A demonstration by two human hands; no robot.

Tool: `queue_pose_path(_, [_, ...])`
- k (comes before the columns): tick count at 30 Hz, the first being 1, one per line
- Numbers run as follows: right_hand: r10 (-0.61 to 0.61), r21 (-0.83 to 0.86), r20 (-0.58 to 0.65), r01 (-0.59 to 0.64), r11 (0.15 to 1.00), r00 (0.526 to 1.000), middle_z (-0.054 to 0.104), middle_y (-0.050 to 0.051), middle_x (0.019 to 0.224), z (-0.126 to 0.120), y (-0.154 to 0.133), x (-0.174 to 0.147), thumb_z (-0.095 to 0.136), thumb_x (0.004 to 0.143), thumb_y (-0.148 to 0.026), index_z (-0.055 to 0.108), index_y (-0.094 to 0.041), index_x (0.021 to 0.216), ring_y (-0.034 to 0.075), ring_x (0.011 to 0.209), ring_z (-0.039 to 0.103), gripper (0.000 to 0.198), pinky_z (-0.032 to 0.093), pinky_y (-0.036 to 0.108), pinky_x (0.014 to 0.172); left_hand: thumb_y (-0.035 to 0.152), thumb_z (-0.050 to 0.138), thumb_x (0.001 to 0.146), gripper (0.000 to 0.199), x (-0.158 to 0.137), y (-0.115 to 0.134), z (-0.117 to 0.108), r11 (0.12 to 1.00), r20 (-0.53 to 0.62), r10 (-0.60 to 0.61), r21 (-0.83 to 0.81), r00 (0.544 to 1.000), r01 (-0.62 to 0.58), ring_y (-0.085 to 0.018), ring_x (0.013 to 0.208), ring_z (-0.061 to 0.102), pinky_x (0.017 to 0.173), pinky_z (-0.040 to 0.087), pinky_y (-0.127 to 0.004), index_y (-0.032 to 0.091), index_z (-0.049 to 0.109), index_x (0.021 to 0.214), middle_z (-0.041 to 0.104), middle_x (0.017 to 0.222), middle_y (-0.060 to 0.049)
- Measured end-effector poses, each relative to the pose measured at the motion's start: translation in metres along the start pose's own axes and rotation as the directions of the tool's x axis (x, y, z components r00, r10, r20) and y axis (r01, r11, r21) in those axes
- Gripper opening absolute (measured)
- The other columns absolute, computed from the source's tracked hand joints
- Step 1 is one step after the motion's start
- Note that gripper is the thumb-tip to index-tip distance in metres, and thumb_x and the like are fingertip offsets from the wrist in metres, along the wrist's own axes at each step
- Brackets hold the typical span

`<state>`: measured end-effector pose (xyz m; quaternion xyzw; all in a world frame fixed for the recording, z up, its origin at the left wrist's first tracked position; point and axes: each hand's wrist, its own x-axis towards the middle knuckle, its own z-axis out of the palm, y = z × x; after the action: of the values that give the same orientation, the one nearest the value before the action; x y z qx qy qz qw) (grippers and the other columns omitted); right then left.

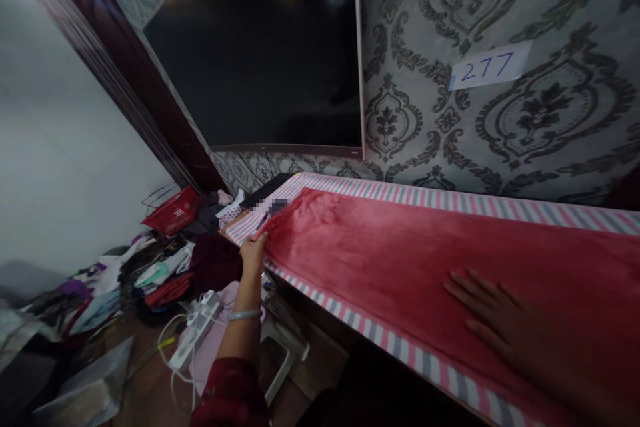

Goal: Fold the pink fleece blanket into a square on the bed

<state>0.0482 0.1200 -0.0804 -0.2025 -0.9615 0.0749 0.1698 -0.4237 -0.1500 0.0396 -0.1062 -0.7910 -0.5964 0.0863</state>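
A long red plush cloth lies spread over a pink, grey and white striped cover on a narrow table. At its left end, my left hand pinches the near corner of the cloth between closed fingers. A bangle circles that wrist. My right hand rests flat on the cloth further right, palm down with the fingers spread. The pile looks rumpled near the left end and smoother toward the middle.
A large television hangs on the patterned wall. A power strip with white cables lies low on the left. Beyond it are piled clothes and a red bag. A dark flat object sits at the table's far left end.
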Motion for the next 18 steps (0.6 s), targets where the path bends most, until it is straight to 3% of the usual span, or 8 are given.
queue_pose_path(3, [0.017,0.020,0.038,-0.017,1.000,0.999,0.040,-0.002,0.159,-0.006,-0.003,0.002,0.033,0.096,-0.062,0.043,-0.038,0.153,0.031,0.148,0.033,0.063,0.029,0.061,0.121,0.040,0.067,0.069,0.029,-0.009,0.032,0.023,0.993,0.095,0.019,-0.121,0.995,-0.008,-0.018,0.065,0.064,0.063,0.053,-0.030,0.013,0.068,0.079,0.065,0.062,-0.001])
queue_pose_path(6, [0.030,0.029,0.047,-0.032,0.999,0.998,0.040,-0.002,0.159,-0.010,-0.006,0.003,0.034,0.097,-0.064,0.045,-0.039,0.151,0.031,0.149,0.032,0.061,0.028,0.062,0.120,0.036,0.069,0.069,0.023,-0.030,0.073,0.047,0.971,0.209,0.134,-0.221,0.969,-0.087,-0.016,0.068,0.061,0.066,0.051,-0.027,0.015,0.065,0.080,0.065,0.067,0.000])
queue_pose_path(9, [0.042,0.037,0.064,-0.044,0.998,0.997,0.039,-0.001,0.159,-0.016,-0.011,0.006,0.034,0.098,-0.064,0.044,-0.039,0.152,0.031,0.149,0.031,0.060,0.027,0.063,0.120,0.030,0.067,0.071,0.016,-0.074,0.108,0.068,0.932,0.315,0.356,-0.191,0.880,-0.309,-0.012,0.066,0.054,0.064,0.045,-0.023,0.018,0.058,0.077,0.058,0.068,0.004])
queue_pose_path(11, [0.048,0.047,0.078,-0.052,0.998,0.996,0.038,0.000,0.160,-0.020,-0.015,0.007,0.035,0.098,-0.064,0.042,-0.040,0.152,0.031,0.150,0.030,0.060,0.027,0.064,0.120,0.024,0.063,0.074,0.012,-0.113,0.120,0.078,0.871,0.456,0.486,-0.182,0.745,-0.456,-0.012,0.067,0.054,0.065,0.044,-0.024,0.019,0.059,0.085,0.059,0.072,0.004])
queue_pose_path(15, [0.068,0.064,0.077,-0.073,0.995,0.995,0.038,0.001,0.160,-0.029,-0.021,0.011,0.038,0.099,-0.062,0.042,-0.040,0.152,0.030,0.151,0.027,0.058,0.025,0.063,0.120,0.011,0.057,0.070,0.028,-0.182,0.106,0.086,0.739,0.750,0.547,-0.224,0.372,-0.636,-0.017,0.075,0.061,0.073,0.048,-0.028,0.021,0.060,0.096,0.066,0.084,-0.001])
queue_pose_path(16, [0.072,0.067,0.081,-0.078,0.995,0.994,0.038,0.001,0.160,-0.032,-0.023,0.011,0.038,0.100,-0.062,0.041,-0.040,0.153,0.030,0.151,0.027,0.057,0.025,0.063,0.120,0.009,0.057,0.069,0.029,-0.194,0.098,0.085,0.710,0.789,0.537,-0.230,0.299,-0.666,-0.018,0.077,0.062,0.075,0.049,-0.029,0.021,0.060,0.095,0.067,0.085,-0.002])
queue_pose_path(18, [0.075,0.073,0.091,-0.082,0.994,0.993,0.036,0.000,0.161,-0.035,-0.026,0.013,0.039,0.100,-0.060,0.039,-0.041,0.154,0.030,0.151,0.025,0.057,0.023,0.063,0.121,0.007,0.056,0.068,0.030,-0.208,0.082,0.083,0.656,0.820,0.532,-0.245,0.208,-0.714,-0.022,0.088,0.065,0.083,0.052,-0.033,0.022,0.058,0.093,0.070,0.093,-0.006])
